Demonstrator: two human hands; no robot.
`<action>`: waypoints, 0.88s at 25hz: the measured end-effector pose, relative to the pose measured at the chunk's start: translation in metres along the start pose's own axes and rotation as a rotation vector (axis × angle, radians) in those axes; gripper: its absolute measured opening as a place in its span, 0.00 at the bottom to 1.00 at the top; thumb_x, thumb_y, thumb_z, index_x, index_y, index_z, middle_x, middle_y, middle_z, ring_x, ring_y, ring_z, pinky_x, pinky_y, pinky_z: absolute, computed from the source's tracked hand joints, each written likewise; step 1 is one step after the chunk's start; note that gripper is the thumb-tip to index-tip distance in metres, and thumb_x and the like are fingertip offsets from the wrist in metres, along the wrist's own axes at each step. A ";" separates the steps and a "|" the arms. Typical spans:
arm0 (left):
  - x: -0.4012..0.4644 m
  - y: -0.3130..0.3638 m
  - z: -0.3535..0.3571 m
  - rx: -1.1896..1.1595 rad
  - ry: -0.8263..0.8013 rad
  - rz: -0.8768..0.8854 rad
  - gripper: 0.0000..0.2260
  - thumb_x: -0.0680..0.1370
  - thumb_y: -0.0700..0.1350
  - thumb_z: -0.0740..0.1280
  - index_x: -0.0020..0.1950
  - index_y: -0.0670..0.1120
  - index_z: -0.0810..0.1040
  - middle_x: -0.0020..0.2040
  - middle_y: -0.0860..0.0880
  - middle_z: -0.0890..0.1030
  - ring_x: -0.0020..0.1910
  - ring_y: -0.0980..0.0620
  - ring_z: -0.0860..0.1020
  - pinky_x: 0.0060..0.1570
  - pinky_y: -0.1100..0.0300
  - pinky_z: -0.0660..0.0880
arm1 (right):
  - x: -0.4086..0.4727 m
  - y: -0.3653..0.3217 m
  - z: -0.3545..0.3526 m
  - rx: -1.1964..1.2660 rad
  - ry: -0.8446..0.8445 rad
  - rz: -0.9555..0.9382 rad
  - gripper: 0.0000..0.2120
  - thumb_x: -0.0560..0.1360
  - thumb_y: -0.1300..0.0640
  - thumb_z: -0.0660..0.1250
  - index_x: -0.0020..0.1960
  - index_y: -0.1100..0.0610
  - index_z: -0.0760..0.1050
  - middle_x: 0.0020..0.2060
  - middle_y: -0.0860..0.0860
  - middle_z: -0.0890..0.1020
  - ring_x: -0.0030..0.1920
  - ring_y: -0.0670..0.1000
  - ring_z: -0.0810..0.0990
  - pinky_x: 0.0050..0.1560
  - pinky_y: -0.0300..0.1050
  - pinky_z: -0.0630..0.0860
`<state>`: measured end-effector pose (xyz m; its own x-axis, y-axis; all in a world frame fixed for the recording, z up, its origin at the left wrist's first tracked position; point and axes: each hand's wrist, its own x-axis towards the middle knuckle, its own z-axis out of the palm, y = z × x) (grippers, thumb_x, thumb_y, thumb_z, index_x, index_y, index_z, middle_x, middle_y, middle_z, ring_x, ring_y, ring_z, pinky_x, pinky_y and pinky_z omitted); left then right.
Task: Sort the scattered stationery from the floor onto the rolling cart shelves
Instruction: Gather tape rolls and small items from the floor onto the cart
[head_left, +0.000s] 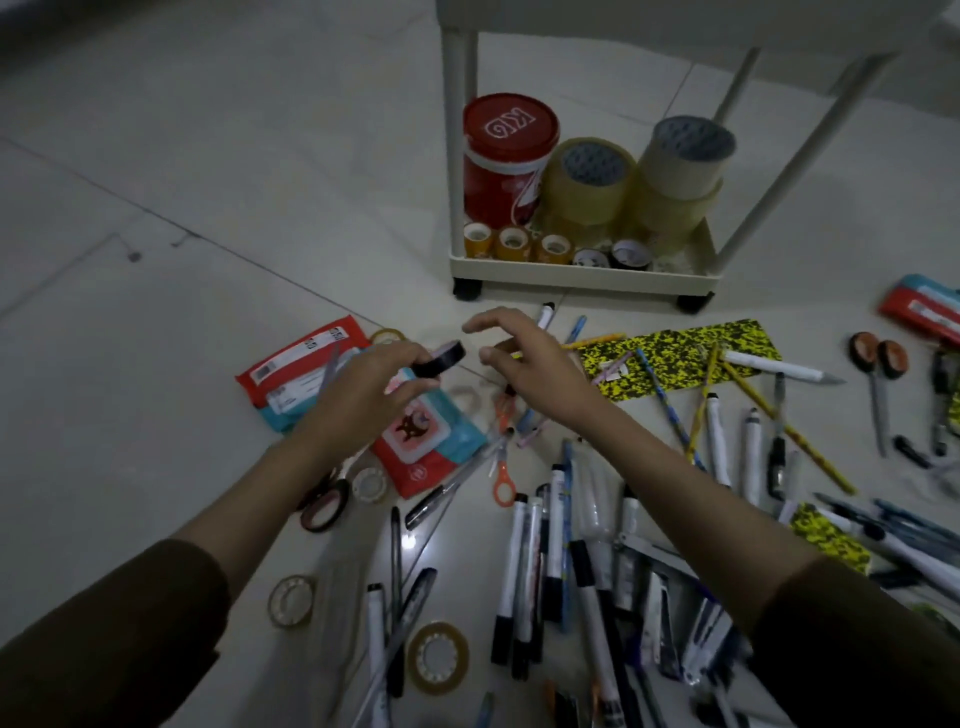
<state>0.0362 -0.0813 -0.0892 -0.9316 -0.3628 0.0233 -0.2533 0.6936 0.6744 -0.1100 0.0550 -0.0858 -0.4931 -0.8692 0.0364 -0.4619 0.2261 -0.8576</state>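
Black tape roll pinched in left hand, headed for the cream plastic cart's bottom shelf with the other tapes; right hand spread, empty.

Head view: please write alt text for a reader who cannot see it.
The left hand holds a black tape roll above the floor; the right hand opens beside it. Behind stands the rolling cart, with tape rolls on its lowest shelf.
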 end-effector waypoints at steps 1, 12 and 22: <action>-0.004 -0.007 -0.008 0.020 0.044 -0.030 0.05 0.76 0.45 0.66 0.52 0.49 0.77 0.48 0.52 0.78 0.46 0.56 0.74 0.44 0.64 0.69 | 0.012 0.003 0.007 -0.064 -0.055 0.013 0.13 0.77 0.68 0.59 0.60 0.62 0.72 0.59 0.58 0.73 0.58 0.52 0.74 0.55 0.38 0.71; -0.024 -0.038 -0.046 0.053 0.227 -0.226 0.07 0.75 0.44 0.68 0.52 0.49 0.78 0.48 0.55 0.76 0.51 0.50 0.76 0.51 0.51 0.75 | 0.090 0.024 0.070 -0.612 -0.466 0.067 0.21 0.77 0.57 0.61 0.69 0.47 0.64 0.61 0.57 0.65 0.59 0.60 0.68 0.57 0.55 0.70; -0.014 -0.037 -0.037 0.011 0.196 -0.234 0.08 0.76 0.45 0.67 0.54 0.48 0.78 0.49 0.53 0.77 0.50 0.52 0.75 0.51 0.53 0.75 | 0.066 0.046 0.050 -0.649 -0.096 0.062 0.14 0.78 0.60 0.59 0.64 0.56 0.68 0.59 0.58 0.68 0.58 0.59 0.69 0.52 0.51 0.71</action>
<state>0.0685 -0.1248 -0.0875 -0.7799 -0.6258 0.0108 -0.4589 0.5834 0.6702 -0.1270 -0.0139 -0.1487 -0.4794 -0.8744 -0.0749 -0.8001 0.4705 -0.3721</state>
